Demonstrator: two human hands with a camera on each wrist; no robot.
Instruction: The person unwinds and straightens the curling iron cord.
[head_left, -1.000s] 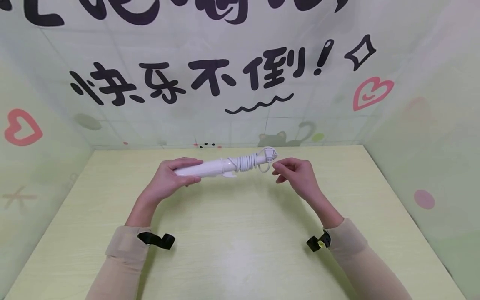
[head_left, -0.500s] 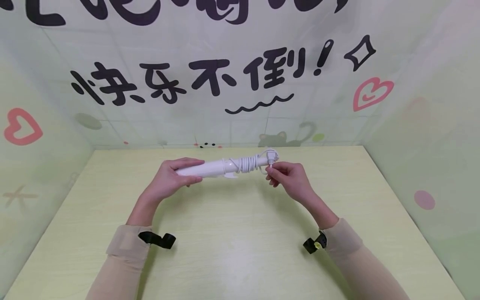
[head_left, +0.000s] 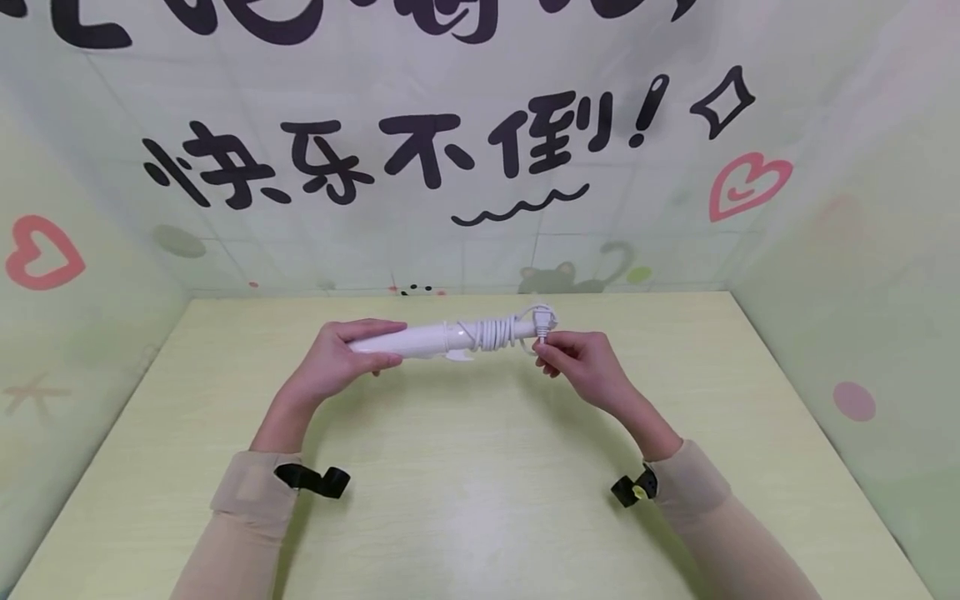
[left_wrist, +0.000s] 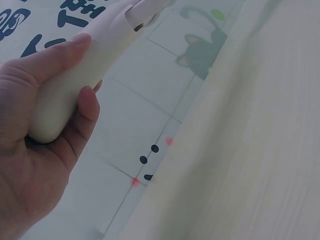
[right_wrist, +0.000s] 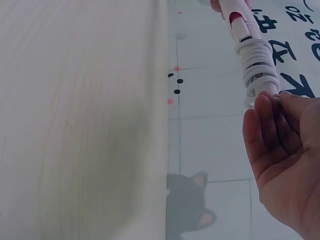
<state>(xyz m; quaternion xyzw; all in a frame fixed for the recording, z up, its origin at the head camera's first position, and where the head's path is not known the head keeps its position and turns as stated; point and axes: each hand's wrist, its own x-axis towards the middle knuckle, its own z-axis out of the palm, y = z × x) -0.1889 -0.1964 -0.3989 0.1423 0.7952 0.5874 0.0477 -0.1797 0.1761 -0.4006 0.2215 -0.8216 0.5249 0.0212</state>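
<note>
A white curling iron (head_left: pixel 412 342), its cord (head_left: pixel 495 334) wound in several coils round the barrel, is held roughly level above the table. My left hand (head_left: pixel 330 358) grips the rounded handle end; in the left wrist view the thumb and fingers wrap the handle (left_wrist: pixel 65 95). At the right end of the iron, the white plug (head_left: pixel 542 318) points up. Just below it, my right hand (head_left: pixel 592 371) pinches the cord between thumb and index finger. The right wrist view shows the coils (right_wrist: pixel 259 65) beyond the fingertips, while the plug is hidden there.
The pale wooden table (head_left: pixel 472 467) spreads below both hands. A printed wall sheet (head_left: pixel 360 242) stands along its back edge, with side walls left and right. Black camera mounts (head_left: pixel 313 481) are strapped to both wrists.
My right hand has moved left to the plug end and taken hold of the cord below the plug. The left hand keeps its grip on the curling iron, nearly still.
</note>
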